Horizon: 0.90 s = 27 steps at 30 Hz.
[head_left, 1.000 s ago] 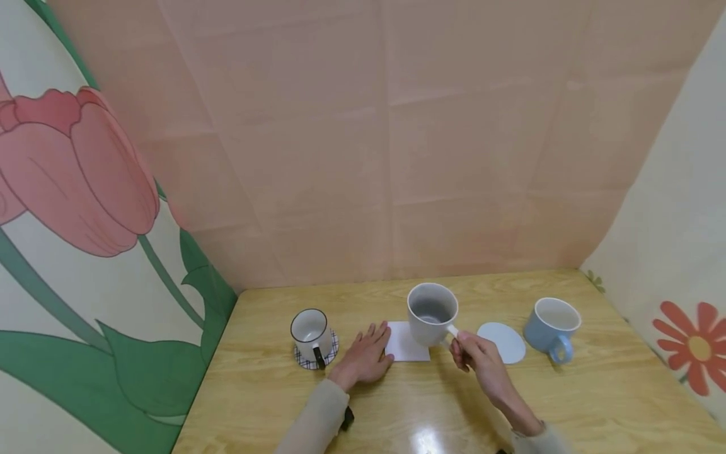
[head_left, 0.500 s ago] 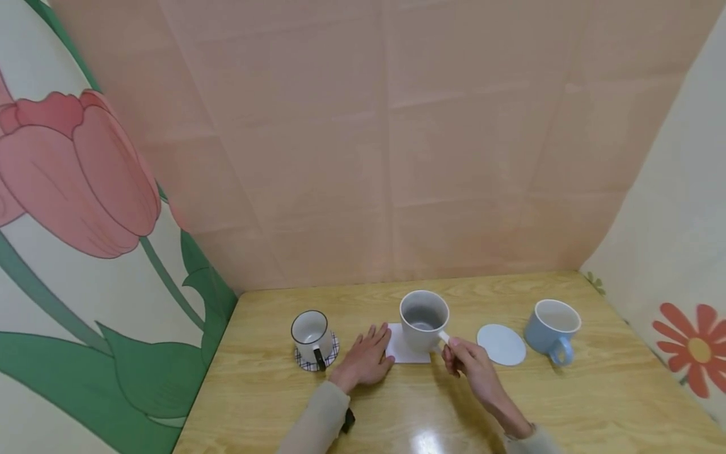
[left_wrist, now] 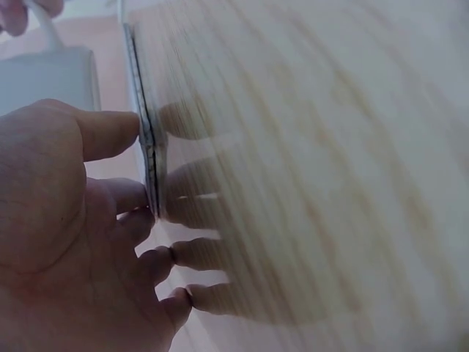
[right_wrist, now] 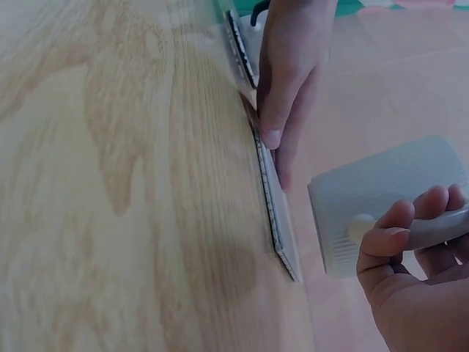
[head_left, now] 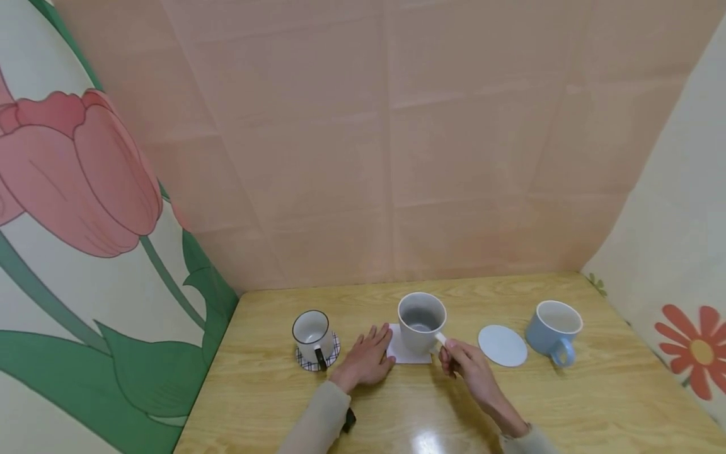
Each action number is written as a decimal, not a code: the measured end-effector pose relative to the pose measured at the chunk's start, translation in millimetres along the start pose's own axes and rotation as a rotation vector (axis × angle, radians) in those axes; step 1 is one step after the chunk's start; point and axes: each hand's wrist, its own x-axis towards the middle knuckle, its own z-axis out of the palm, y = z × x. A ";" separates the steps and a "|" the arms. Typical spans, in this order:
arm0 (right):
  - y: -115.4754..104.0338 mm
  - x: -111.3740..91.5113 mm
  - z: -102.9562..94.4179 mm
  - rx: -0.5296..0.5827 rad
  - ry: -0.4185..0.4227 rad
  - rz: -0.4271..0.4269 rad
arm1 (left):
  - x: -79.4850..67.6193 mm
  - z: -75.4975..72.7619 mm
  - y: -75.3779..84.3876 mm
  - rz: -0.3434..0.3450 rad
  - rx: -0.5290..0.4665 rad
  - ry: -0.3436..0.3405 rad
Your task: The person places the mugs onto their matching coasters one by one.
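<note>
Wood-grain table (head_left: 261, 410) against a pinkish backdrop (head_left: 317, 157), with a square white coaster (head_left: 413, 358) near its middle. Left hand (head_left: 365, 364), fingers straight, touches the square coaster's left side; right hand (head_left: 472, 372) grasps a white mug (head_left: 416, 339) by its handle (right_wrist: 436, 230), just above that coaster. Left of it, a black-rimmed mug (head_left: 306, 343) sits on a checked coaster (head_left: 307, 364); rightward, a round coaster (head_left: 502, 345), then a blue mug (head_left: 546, 337).

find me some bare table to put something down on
Bare table lies nearer the person than the blue mug and round coaster, right of the right sleeve; also between the left sleeve and the table's left edge. The middle is crowded: left hand touching the square coaster, right hand holding the white mug above it.
</note>
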 end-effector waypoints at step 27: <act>14.1 8.6 8.6 0.012 -0.022 0.075 | 1.0 2.0 -4.3 0.013 -0.009 0.004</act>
